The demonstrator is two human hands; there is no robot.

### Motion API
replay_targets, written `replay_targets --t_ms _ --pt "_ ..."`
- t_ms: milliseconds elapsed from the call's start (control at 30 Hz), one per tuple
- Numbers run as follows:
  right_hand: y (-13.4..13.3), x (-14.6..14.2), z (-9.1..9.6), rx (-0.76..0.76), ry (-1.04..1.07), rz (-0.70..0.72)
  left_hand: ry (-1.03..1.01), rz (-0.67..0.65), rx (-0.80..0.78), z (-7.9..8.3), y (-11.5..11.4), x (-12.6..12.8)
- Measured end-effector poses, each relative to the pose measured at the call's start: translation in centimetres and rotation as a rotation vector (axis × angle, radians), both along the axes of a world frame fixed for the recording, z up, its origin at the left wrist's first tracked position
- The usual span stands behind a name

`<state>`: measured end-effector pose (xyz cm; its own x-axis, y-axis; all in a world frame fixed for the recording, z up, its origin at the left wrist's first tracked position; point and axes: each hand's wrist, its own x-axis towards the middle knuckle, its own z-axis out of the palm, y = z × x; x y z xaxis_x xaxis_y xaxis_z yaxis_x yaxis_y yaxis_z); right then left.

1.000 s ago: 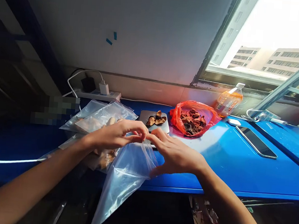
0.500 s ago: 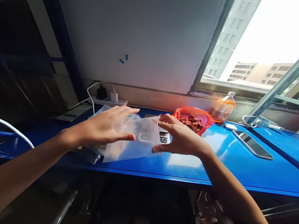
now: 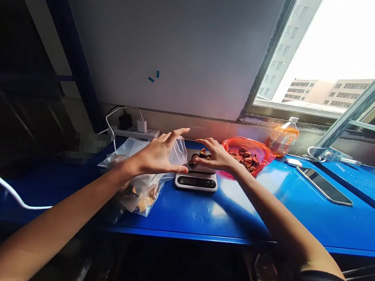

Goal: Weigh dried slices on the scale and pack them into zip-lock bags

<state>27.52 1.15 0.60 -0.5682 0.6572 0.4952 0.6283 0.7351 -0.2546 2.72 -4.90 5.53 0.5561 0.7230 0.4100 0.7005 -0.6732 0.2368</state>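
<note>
Hand position: left hand [image 3: 160, 155] raised over bags [image 3: 149, 193], right hand [image 3: 217, 156] over right side of scale [image 3: 196, 182]; fingers of both spread apart. Dried pieces [image 3: 203, 152] on scale. Scale and bags on blue desk [image 3: 181, 216], below wall [image 3: 197, 50] and window [image 3: 314, 46].

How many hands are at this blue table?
2. The left hand is by the clear bags; the right hand is at the scale. I see no others, though the dark left side could hide something.
</note>
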Motion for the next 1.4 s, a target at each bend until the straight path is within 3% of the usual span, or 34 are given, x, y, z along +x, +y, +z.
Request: replay_targets --t_ms 167,467,567,733,833,933,1100,1400 --pt "2.3 -1.5 -1.6 -0.047 -0.173 0.072 -0.129 -0.04 -0.086 0.3 2.3 0.8" --pt "2.8 -2.6 -3.2 0.048 0.002 -0.086 -0.283 -0.109 -0.162 -3.0 2.9 0.3" --pt "3.0 -2.4 -2.9 -0.025 0.212 -0.074 -0.31 -0.104 -0.154 -3.5 2.8 0.2" --pt "3.0 -3.0 -0.7 -0.202 0.798 -0.141 -0.302 -0.169 -0.167 -3.8 2.9 0.2" --pt "1.8 -4.9 1.4 -0.411 1.182 -0.051 -0.369 -0.154 -0.185 -4.1 3.1 0.3" --pt "0.1 -7.9 3.4 -0.489 1.359 0.107 -0.501 -0.135 -0.196 -4.4 3.3 0.5" --pt "-1.4 -11.5 4.8 -0.473 1.241 0.314 -0.734 -0.187 -0.157 -4.9 3.6 0.6" --pt "-1.4 -10.4 4.3 -0.33 1.001 0.26 -0.799 -0.199 -0.188 -4.4 3.1 0.8"
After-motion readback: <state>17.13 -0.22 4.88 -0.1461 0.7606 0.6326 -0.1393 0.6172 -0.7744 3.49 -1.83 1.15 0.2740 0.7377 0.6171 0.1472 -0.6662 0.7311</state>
